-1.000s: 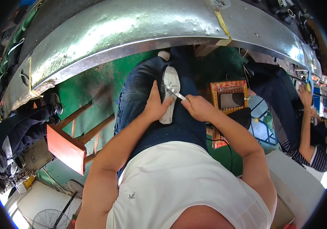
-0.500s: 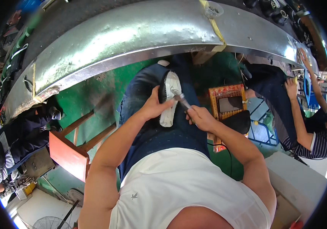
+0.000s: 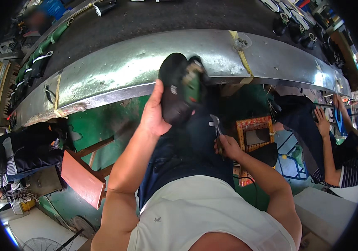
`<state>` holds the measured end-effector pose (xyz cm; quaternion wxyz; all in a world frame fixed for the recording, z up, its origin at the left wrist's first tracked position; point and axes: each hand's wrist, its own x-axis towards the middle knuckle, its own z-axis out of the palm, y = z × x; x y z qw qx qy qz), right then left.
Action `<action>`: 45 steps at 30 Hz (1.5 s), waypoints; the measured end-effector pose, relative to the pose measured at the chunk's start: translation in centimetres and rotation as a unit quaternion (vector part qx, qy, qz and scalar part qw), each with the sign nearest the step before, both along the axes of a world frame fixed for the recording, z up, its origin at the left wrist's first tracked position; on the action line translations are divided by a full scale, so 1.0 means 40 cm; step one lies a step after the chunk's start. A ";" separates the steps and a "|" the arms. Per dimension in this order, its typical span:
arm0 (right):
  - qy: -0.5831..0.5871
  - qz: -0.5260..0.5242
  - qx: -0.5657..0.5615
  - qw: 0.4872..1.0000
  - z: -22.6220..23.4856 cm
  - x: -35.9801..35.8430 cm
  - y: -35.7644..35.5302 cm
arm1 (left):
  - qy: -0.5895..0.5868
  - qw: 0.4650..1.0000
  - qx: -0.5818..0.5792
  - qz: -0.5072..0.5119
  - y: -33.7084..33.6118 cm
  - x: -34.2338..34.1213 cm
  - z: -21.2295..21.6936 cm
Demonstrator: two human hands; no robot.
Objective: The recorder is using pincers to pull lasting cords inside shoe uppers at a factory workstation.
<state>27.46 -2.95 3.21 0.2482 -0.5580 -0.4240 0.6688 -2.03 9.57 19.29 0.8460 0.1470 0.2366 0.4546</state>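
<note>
A black shoe upper (image 3: 174, 85) on a green shoe last (image 3: 192, 85) is held up in front of the bench edge, somewhat blurred. My left hand (image 3: 154, 117) is closed round its near left side, the thumb along the black material; the other fingers are partly hidden behind it. Lower and to the right, above my dark trousers, my right hand (image 3: 228, 147) grips the handle of metal pincers (image 3: 216, 122) with a curved head, probably lasting pincers. The pincers are apart from the shoe.
A metal-edged bench (image 3: 116, 79) curves across ahead, its dark belt-like top (image 3: 145, 19) bearing several shoes. A small clear tub (image 3: 242, 41) sits on the edge. A reddish stool (image 3: 83, 178) stands left, a patterned box (image 3: 254, 125) right. Another person's hand (image 3: 322, 121) is far right.
My left hand has lifted the shoe off my lap toward the bench and turned it from its pale sole to its black upper. The pincers have moved away from the sole, right and lower.
</note>
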 end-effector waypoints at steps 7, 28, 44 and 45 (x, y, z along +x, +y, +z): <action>-0.002 -0.001 -0.013 1.000 0.007 -0.013 0.010 | -0.074 0.992 -0.025 0.103 0.097 0.043 0.053; 0.049 0.026 -0.078 0.995 -0.037 0.007 0.091 | 0.379 0.820 0.373 0.212 0.864 0.112 0.053; 0.053 0.076 -0.130 0.987 -0.003 0.001 0.215 | 0.645 0.600 0.453 0.136 0.855 0.149 -0.038; 0.052 0.073 -0.131 0.987 -0.003 -0.002 0.212 | 0.643 0.602 0.454 0.136 0.853 0.148 -0.040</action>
